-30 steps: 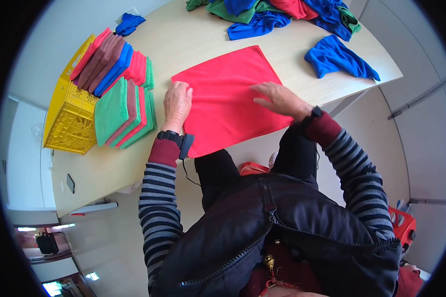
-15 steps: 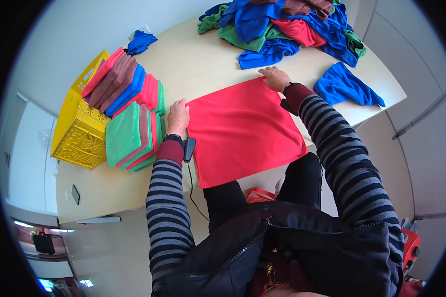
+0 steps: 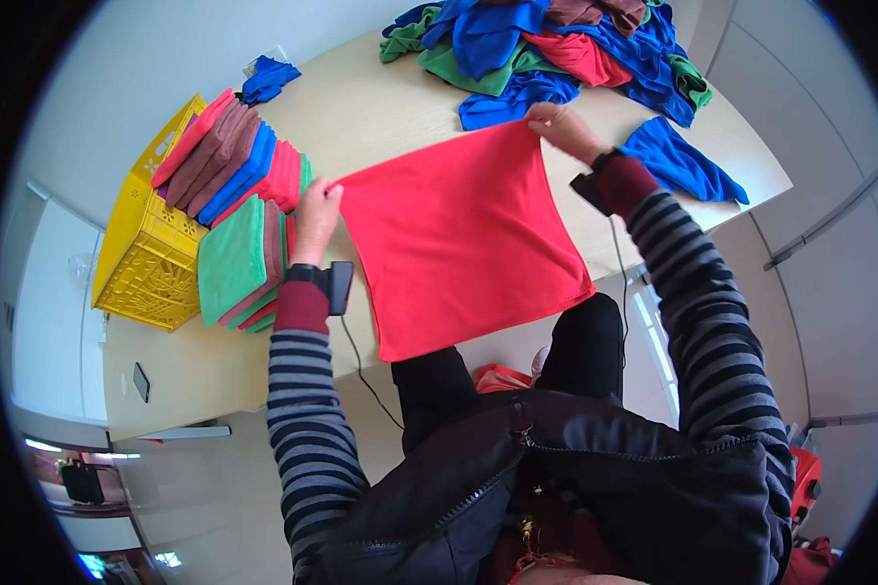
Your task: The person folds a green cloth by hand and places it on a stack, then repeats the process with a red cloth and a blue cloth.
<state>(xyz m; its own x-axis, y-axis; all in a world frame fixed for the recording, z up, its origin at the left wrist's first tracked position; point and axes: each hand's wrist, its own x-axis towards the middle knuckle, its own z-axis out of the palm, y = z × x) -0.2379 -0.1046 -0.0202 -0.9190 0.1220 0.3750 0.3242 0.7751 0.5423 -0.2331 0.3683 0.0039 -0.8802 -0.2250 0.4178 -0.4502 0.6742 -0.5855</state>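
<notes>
A square red cloth [image 3: 463,239] is spread out between my hands, its near edge hanging past the table's front edge over my knees. My left hand [image 3: 315,216] pinches its far left corner, beside the folded stacks. At the far right corner my right hand [image 3: 563,130] has the cloth gripped between thumb and fingers. Both far corners look lifted off the table. Each wrist wears a dark band with a small black device on it, and a thin cable hangs from each.
Folded green, red, blue and brown cloths [image 3: 232,255] stand at the left against a yellow plastic crate [image 3: 151,258]. A heap of loose cloths [image 3: 502,49] lies at the back. One blue cloth [image 3: 681,161] is at the right, another [image 3: 269,80] far left. A phone [image 3: 141,382] lies near left.
Both hands have closed on the far corners and risen. The left has moved left and the right slightly up and right, drawing the red cloth's far edge taut and farther back.
</notes>
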